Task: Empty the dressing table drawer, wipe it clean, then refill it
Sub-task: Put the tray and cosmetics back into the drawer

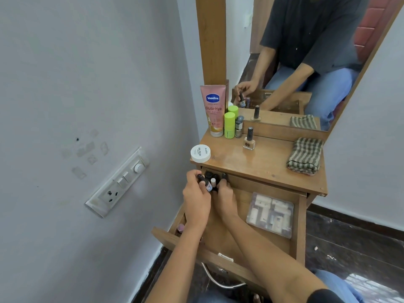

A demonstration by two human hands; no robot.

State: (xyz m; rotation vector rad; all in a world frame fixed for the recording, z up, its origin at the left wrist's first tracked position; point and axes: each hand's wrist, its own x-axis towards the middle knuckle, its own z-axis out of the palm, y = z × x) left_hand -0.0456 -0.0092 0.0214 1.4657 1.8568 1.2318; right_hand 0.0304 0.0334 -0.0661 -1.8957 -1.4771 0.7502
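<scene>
Pale grey wall point(87, 84) with a switch board point(118, 182) stands to the left of a wooden dressing table, and a mirror point(306, 51) rises behind its counter point(269, 162). On the counter stand a Vaseline tube point(213, 110), green bottles point(229, 125), a nail polish bottle point(249, 139) and a white jar point(200, 153). I judge they were put there to free the drawer. A folded striped cloth point(305, 155) lies at the right side, probably kept ready for the wiping.

The drawer point(298, 226) is pulled out below the counter and is not yet empty. A clear plastic box point(271, 214) lies in its right part, a pink-capped bottle point(181, 228) stands at the front left corner, and several small bottles point(213, 179) stand together in the back left corner.

The left hand point(196, 200) pinches a small dark-capped bottle point(206, 184) with curled fingers, just above that back corner. The right hand point(225, 193) reaches in just beside it, fingers bent down among the small bottles. If it grips one, I cannot tell, because the fingers hide the contact.

Both hands work together in the same corner, it seems in order to take out several bottles in one go. The emptying step is only partly done.
</scene>
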